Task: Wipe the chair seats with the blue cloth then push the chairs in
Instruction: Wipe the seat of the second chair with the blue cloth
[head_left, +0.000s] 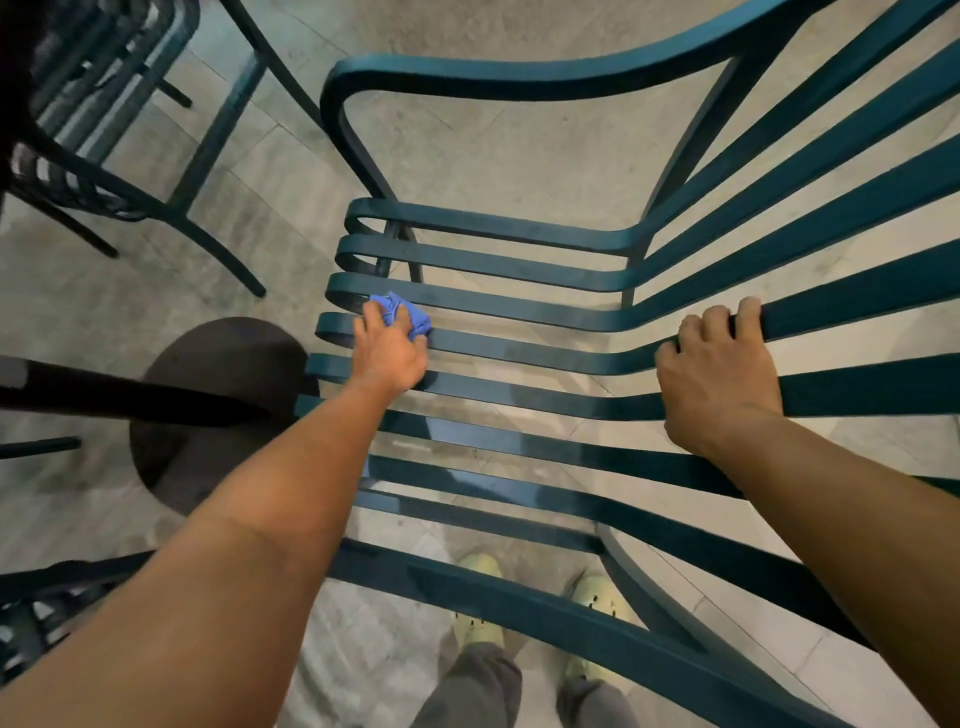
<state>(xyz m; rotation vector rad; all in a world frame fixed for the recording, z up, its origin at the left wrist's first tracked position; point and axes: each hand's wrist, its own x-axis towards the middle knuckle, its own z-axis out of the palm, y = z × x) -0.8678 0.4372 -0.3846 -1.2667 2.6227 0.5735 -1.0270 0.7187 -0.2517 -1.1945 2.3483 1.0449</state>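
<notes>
A teal metal chair (519, 306) with a slatted seat and back fills the middle and right of the head view. My left hand (388, 349) presses a bunched blue cloth (408, 317) onto the seat slats near their curled front ends. My right hand (719, 374) grips one slat of the chair's back, fingers curled over its top edge. Part of the cloth is hidden under my left fingers.
A dark round table base (208, 415) with a black post stands left of the chair. Another teal chair (104, 130) stands at the upper left, and part of a third (31, 623) shows at the lower left. My pale shoes (480, 597) stand on the tiled floor.
</notes>
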